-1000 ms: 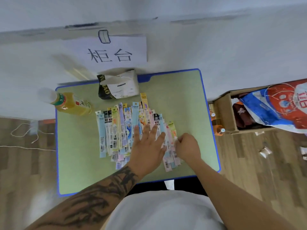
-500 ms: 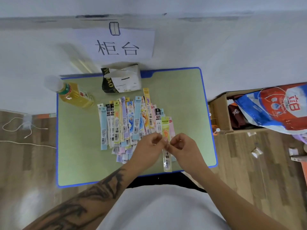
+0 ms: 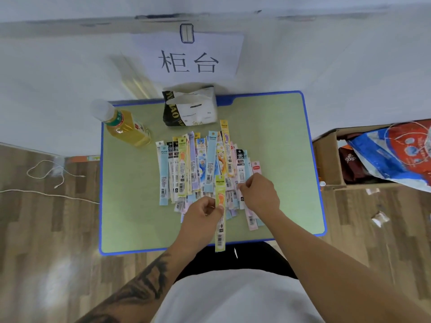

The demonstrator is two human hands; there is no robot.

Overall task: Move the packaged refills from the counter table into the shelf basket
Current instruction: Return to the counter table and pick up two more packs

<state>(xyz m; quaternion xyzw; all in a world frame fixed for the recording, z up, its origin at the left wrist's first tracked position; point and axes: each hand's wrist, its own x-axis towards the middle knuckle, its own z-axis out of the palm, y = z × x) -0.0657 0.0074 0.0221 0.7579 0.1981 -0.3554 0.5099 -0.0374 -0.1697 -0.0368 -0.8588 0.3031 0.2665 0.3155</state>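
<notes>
Several long, narrow packaged refills (image 3: 203, 166) lie side by side in a pile on the green counter table (image 3: 275, 141) with a blue rim. My left hand (image 3: 201, 217) pinches one yellow-green refill pack (image 3: 220, 229), held lengthwise above the pile's near edge. My right hand (image 3: 260, 194) reaches into the right side of the pile, fingers curled on the lower ends of the packs there; what it grips is hidden by the fingers. No shelf basket is in view.
A bottle of yellow drink (image 3: 126, 127) lies at the table's back left. A white and black pouch (image 3: 189, 108) stands at the back middle under a paper sign (image 3: 189, 57). A cardboard box (image 3: 326, 159) with bags sits on the floor to the right. A cord (image 3: 46, 176) lies left.
My left hand lifted off the pile and now holds the yellow-green pack alone. My right hand let go of that pack and moved right and back into the pile.
</notes>
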